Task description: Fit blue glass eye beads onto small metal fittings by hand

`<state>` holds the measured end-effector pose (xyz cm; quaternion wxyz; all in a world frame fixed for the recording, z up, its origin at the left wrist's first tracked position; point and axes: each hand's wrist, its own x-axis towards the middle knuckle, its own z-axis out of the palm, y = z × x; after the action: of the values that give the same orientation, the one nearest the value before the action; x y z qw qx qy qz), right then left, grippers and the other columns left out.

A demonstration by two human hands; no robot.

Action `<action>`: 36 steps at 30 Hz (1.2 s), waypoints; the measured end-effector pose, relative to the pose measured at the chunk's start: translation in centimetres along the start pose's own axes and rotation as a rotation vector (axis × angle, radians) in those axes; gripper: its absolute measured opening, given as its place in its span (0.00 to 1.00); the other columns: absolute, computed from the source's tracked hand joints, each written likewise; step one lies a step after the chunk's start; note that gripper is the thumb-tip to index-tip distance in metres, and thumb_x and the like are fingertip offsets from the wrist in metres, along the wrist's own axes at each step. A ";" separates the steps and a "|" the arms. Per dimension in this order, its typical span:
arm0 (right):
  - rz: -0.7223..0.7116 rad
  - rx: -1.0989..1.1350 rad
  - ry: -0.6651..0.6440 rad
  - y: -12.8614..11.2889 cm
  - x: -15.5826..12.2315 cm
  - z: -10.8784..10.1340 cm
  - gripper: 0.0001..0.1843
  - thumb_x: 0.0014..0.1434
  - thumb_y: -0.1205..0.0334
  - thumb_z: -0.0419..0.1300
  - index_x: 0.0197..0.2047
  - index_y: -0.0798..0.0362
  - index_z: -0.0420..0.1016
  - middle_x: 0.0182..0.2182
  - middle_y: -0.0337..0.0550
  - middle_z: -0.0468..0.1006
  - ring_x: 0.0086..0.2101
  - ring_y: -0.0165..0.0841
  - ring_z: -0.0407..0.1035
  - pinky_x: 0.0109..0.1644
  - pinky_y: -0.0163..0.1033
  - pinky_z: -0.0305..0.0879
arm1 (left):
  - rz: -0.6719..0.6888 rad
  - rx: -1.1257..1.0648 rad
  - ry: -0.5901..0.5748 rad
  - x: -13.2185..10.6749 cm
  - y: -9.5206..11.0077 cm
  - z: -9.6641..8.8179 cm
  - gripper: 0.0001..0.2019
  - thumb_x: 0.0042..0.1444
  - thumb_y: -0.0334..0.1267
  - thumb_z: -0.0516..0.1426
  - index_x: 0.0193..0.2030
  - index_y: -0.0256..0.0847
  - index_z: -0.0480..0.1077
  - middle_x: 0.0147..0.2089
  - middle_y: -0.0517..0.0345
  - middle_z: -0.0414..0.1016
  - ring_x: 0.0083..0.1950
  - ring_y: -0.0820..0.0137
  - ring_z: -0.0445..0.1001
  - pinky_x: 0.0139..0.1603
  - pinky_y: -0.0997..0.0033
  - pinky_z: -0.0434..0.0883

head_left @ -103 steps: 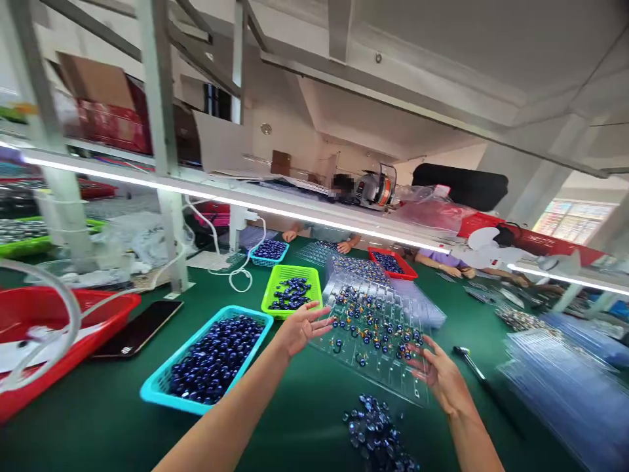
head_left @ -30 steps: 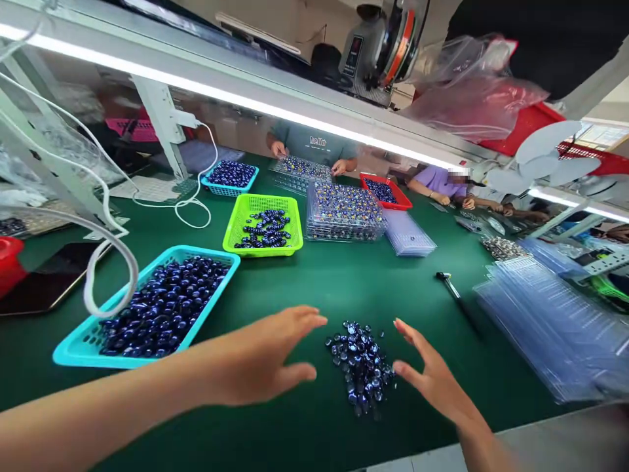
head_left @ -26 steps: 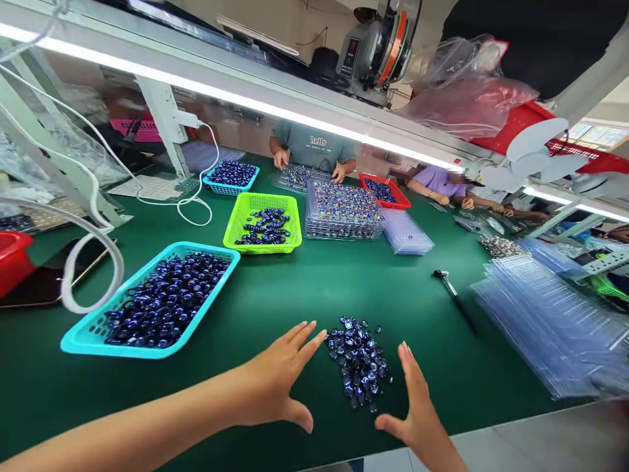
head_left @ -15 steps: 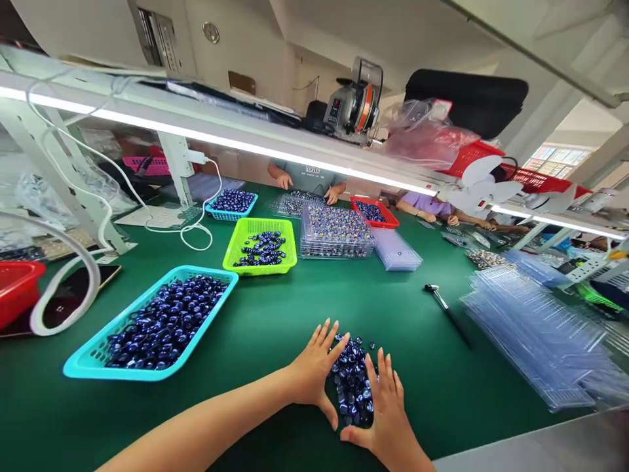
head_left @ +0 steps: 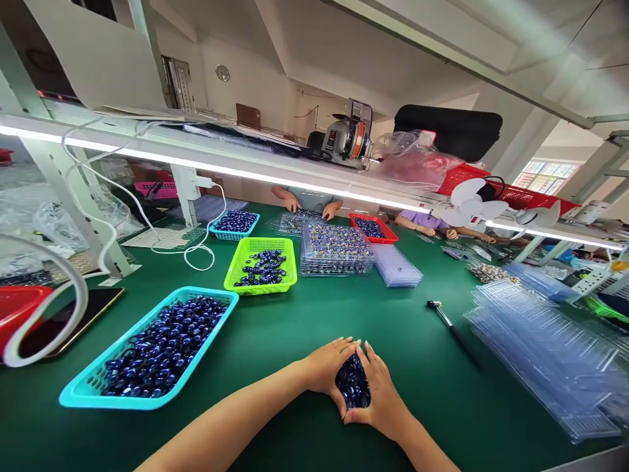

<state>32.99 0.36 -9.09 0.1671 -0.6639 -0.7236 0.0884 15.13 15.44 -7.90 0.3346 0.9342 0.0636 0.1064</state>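
Glossy dark blue beads (head_left: 352, 381) lie heaped on the green tabletop, ringed by both my hands. My left hand (head_left: 325, 367) curves around the heap's left and far side, fingers together. From the right, my right hand (head_left: 386, 396) closes around it in the same way. The two sets of fingertips meet at the far end and the thumbs meet at the near end. Beads under my palms and fingers are hidden. Left of my hands, a blue basket (head_left: 83, 398) holds many similar beads.
Beyond are a green basket (head_left: 289, 286) with beads, stacked clear trays (head_left: 339, 252) of beads and a red basket (head_left: 390, 237). A black-handled tool (head_left: 449, 328) and clear plastic trays (head_left: 545, 354) lie on the right. A phone (head_left: 73, 321) is at left. Co-workers' hands (head_left: 330, 210) work across the table.
My hands have moved together, drawing the spread beads into a tighter heap. Fingers that were spread are now close together. The camera view has tilted upward slightly.
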 end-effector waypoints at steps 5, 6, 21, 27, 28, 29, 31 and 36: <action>-0.091 0.147 0.030 1.8 2.3 0.1 0.69 0.42 0.35 0.71 0.75 0.49 0.37 0.72 0.57 0.48 0.70 0.53 0.44 0.71 0.59 0.47 | 0.012 -0.075 0.063 0.9 -0.8 0.0 0.69 0.26 0.59 0.73 0.74 0.38 0.46 0.72 0.34 0.56 0.72 0.44 0.57 0.73 0.49 0.51; -0.105 0.175 0.029 2.2 2.7 0.2 0.68 0.43 0.36 0.71 0.75 0.49 0.38 0.72 0.57 0.49 0.69 0.52 0.45 0.71 0.59 0.47 | 0.017 -0.081 0.079 1.1 -0.9 -0.2 0.67 0.26 0.58 0.73 0.73 0.39 0.48 0.71 0.35 0.58 0.71 0.45 0.59 0.72 0.49 0.52; -0.110 0.272 0.017 1.5 3.8 -1.4 0.46 0.55 0.51 0.67 0.72 0.47 0.53 0.68 0.53 0.59 0.67 0.49 0.53 0.69 0.60 0.52 | -0.163 -0.172 0.142 0.4 -1.1 -1.6 0.50 0.37 0.53 0.72 0.68 0.45 0.61 0.70 0.44 0.62 0.73 0.49 0.56 0.72 0.50 0.51; -0.139 0.252 0.072 0.7 3.8 -0.8 0.42 0.55 0.64 0.61 0.71 0.51 0.52 0.69 0.52 0.58 0.68 0.45 0.52 0.71 0.57 0.50 | -0.221 -0.188 0.194 -0.5 -0.1 -1.3 0.44 0.46 0.42 0.67 0.70 0.42 0.57 0.71 0.43 0.61 0.71 0.50 0.59 0.71 0.50 0.55; -0.142 0.249 0.083 0.5 3.9 -0.6 0.43 0.54 0.66 0.60 0.72 0.52 0.52 0.69 0.52 0.58 0.68 0.45 0.51 0.71 0.57 0.49 | -0.223 -0.187 0.205 -0.4 0.1 -1.0 0.43 0.47 0.39 0.65 0.70 0.41 0.56 0.71 0.43 0.60 0.71 0.50 0.58 0.71 0.50 0.55; -0.145 0.247 0.093 0.3 4.0 -0.4 0.43 0.53 0.67 0.59 0.72 0.52 0.52 0.69 0.52 0.58 0.68 0.45 0.51 0.71 0.57 0.49 | -0.227 -0.188 0.219 -0.3 0.4 -0.6 0.43 0.47 0.36 0.63 0.71 0.39 0.55 0.71 0.42 0.59 0.72 0.50 0.57 0.72 0.50 0.54; -0.146 0.248 0.110 -0.1 4.3 0.0 0.44 0.52 0.68 0.58 0.72 0.54 0.52 0.69 0.53 0.58 0.68 0.45 0.51 0.72 0.57 0.48 | -0.246 -0.190 0.254 0.0 0.9 0.2 0.44 0.46 0.31 0.59 0.72 0.38 0.52 0.73 0.42 0.56 0.73 0.51 0.54 0.73 0.48 0.50; -0.120 0.277 0.144 -0.1 4.2 -0.1 0.39 0.57 0.65 0.57 0.71 0.53 0.53 0.68 0.51 0.60 0.67 0.42 0.54 0.71 0.53 0.53 | -0.304 -0.234 0.336 0.3 1.0 1.0 0.43 0.45 0.29 0.54 0.72 0.34 0.51 0.72 0.41 0.57 0.73 0.51 0.55 0.74 0.49 0.51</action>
<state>32.66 4.55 -8.46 0.3133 -0.5948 -0.7289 0.1293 15.70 14.15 -7.96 0.4374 0.8380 0.2454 0.2150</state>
